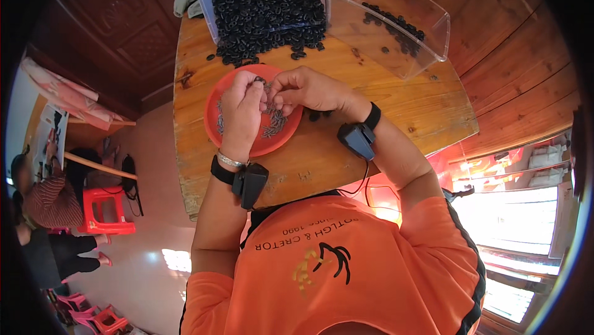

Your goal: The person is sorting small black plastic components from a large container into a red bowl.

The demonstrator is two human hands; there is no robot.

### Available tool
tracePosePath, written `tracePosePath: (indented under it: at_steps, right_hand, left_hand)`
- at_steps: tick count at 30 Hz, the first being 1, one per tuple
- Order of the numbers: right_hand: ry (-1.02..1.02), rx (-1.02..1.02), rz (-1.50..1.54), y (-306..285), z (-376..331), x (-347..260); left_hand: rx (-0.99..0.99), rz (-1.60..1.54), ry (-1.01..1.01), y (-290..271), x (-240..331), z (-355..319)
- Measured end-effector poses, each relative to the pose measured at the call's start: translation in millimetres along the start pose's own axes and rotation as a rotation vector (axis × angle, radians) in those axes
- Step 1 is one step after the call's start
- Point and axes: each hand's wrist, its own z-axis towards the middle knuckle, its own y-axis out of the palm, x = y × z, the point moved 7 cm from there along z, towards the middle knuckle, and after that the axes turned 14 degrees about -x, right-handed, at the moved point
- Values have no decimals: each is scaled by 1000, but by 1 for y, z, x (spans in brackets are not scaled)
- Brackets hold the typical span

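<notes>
An orange-red plate (211, 126) lies on the wooden table, with many small grey screw-like pins (272, 126) in it. Over the plate, my left hand (241, 112) is closed, thumb against the curled fingers, on a small black ring-shaped piece (260, 79). My right hand (309, 90) is beside it, above the plate's right side. Its thumb and fingers are pinched together close to the pins; whatever is between them is too small to make out. Both wrists wear a strapped black device.
Beyond the plate, a tipped clear bin (206, 1) spills a large heap of black ring pieces (266, 13) onto the table (383, 109). A transparent box (447, 32) stands at the far right with more pieces in it. Another person (55, 202) sits at left near a red stool (110, 208).
</notes>
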Motion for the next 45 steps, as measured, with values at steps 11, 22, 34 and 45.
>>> tracePosePath:
  at_steps: [11, 22, 34, 45]
  right_hand:
    - [-313, 490, 85, -26, -18, -11]
    - [-263, 449, 57, -11, -14, -13]
    - [-292, 451, 32, -9, -13, -11]
    - [-278, 471, 9, -9, -15, -14]
  left_hand:
    - [-16, 163, 32, 17, 12, -6]
    - [-12, 202, 58, 18, 12, -8]
    - [19, 176, 64, 15, 10, -8]
    - [11, 164, 50, 15, 9, -9]
